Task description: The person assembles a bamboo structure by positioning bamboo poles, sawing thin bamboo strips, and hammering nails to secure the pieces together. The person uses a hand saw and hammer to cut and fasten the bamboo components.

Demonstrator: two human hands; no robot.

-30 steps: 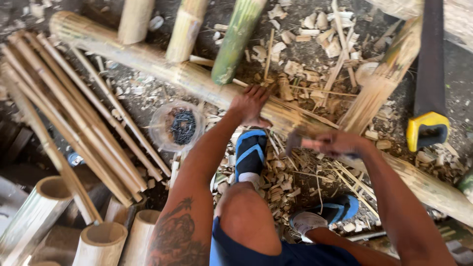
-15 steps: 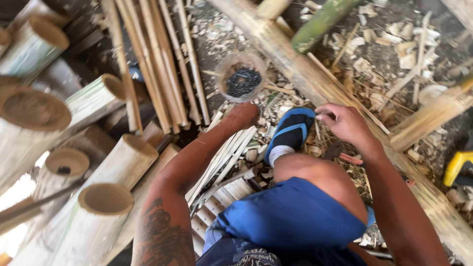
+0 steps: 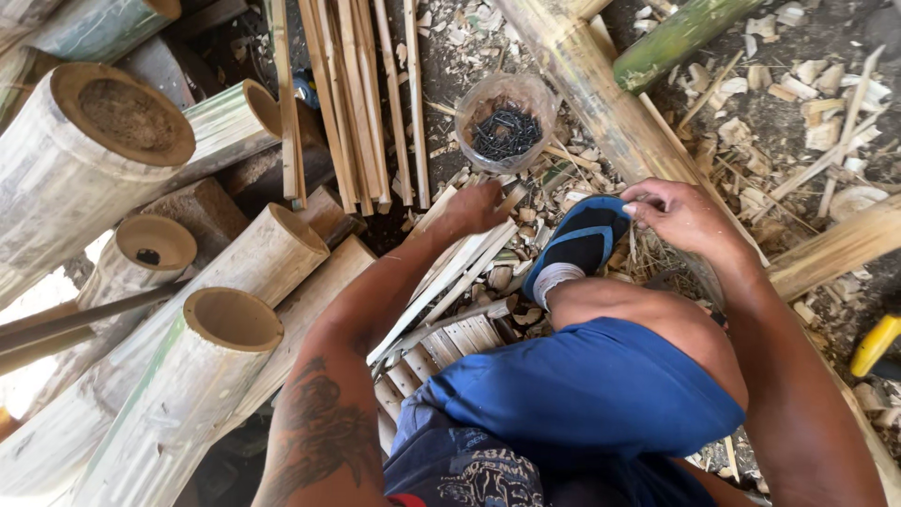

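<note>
1. My left hand (image 3: 477,205) reaches down among the thin bamboo strips (image 3: 449,282) on the ground; its fingers are curled around the upper end of one strip, though the grip itself is partly hidden by the knuckles.
2. My right hand (image 3: 683,218) hovers just beside the toe of my blue shoe (image 3: 577,240); its fingers are loosely bent and hold nothing that I can see.
3. The strips lie in a loose fan, running from my left hand back toward my knee, just left of the shoe.
4. A clear plastic cup (image 3: 508,120) of dark nails stands just beyond my left hand, leaning against a long bamboo pole (image 3: 601,103).
5. The pole runs diagonally from the top of the view down past my right hand; a green bamboo piece (image 3: 680,39) lies across its far side.
6. A bundle of split slats (image 3: 352,94) extends upward to the left of the cup.
7. Thick hollow bamboo sections (image 3: 122,150) are stacked at the far left, their open ends facing me.
8. Shavings (image 3: 798,103) cover the dirt at the upper right.
9. A yellow tool handle (image 3: 875,344) shows at the right edge.
</note>
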